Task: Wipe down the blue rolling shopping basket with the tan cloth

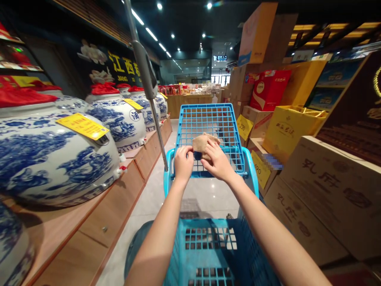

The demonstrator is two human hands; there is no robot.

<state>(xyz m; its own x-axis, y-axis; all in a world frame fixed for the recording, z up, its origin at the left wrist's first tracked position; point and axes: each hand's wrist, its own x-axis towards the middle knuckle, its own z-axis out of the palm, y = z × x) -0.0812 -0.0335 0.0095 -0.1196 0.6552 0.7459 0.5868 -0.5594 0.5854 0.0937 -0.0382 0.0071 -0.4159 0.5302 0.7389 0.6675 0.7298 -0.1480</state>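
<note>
A tan cloth (200, 143) lies bunched against a blue plastic grid panel (205, 113) on the cart ahead of me. My right hand (216, 159) is closed on the cloth, with its fingers laid over the cloth's right part. Beside the cloth's left edge, my left hand (183, 162) has its fingers curled in at the panel. Whether those fingers pinch the cloth's edge or the panel's bars I cannot tell. Under my forearms is a blue slotted basket (205, 223), the lower part of the cart. A small dark patch shows just below the cloth, between my hands.
Large blue-and-white jars (86, 167) with red covers stand on a wooden ledge (131, 186) to the left. A grey metal pole (143, 59) rises at the cart's left side. Stacked cardboard boxes (333, 198) and a yellow bag (290, 131) crowd the right. A goods counter (190, 99) stands ahead.
</note>
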